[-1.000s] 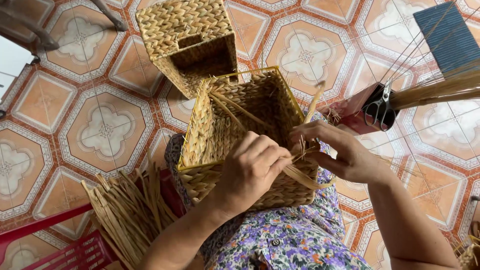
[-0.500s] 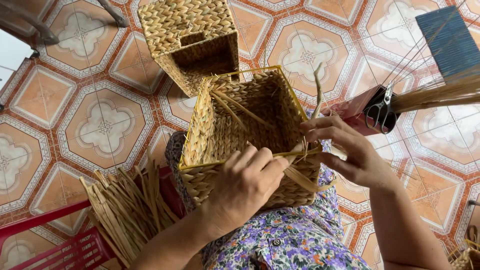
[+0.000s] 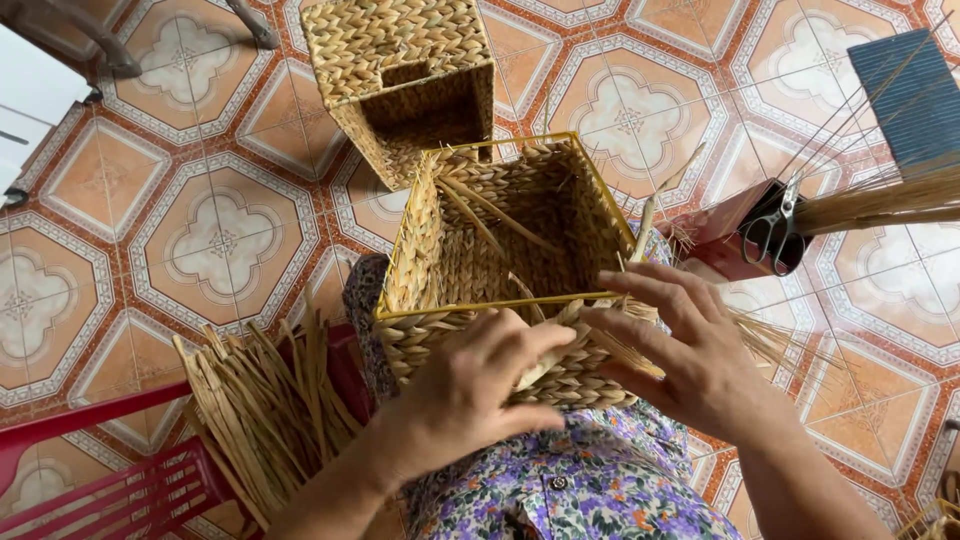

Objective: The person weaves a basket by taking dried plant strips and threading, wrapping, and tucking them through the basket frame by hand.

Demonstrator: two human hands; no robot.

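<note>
A half-woven straw basket with a yellow wire rim rests on my lap, its open top facing away. My left hand presses on the near woven wall, thumb pinning a flat straw strand. My right hand grips the same wall at the right corner, fingers spread over loose strand ends that stick out to the right. Several loose strands lie inside the basket.
A finished woven basket lies on the tiled floor beyond. A bundle of straw strips sits on a red plastic stool at left. A red holder with scissors and a straw bundle sit right.
The basket has tipped so its inside faces me more. Both hands slid along the near wall, and my right hand came down from the upper corner onto the strand ends.
</note>
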